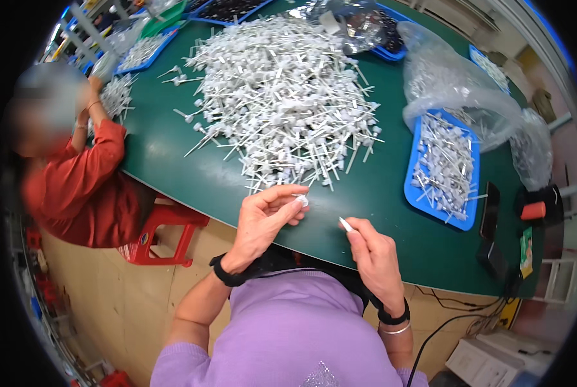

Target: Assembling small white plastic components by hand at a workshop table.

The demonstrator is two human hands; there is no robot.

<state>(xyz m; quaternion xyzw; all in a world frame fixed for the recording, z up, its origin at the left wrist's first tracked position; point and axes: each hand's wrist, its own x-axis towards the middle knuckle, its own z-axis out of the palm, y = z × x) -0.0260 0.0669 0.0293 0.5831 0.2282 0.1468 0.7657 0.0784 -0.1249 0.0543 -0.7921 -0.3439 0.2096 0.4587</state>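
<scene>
My left hand [266, 219] pinches a small white plastic cap piece [302, 200] between thumb and fingertips at the near edge of the green table [172, 155]. My right hand [373, 255] holds a thin white tube [345, 224] whose tip points up and left toward the cap; the two parts are a short gap apart. A large heap of white pump parts with thin tubes [282, 97] lies on the table just beyond my hands.
A blue tray [410, 191] with several white parts sits to the right, clear plastic bags [456, 90] behind it. A dark phone [489, 209] lies near the right edge. A person in an orange top [88, 180] works at the left, by a red stool [166, 235].
</scene>
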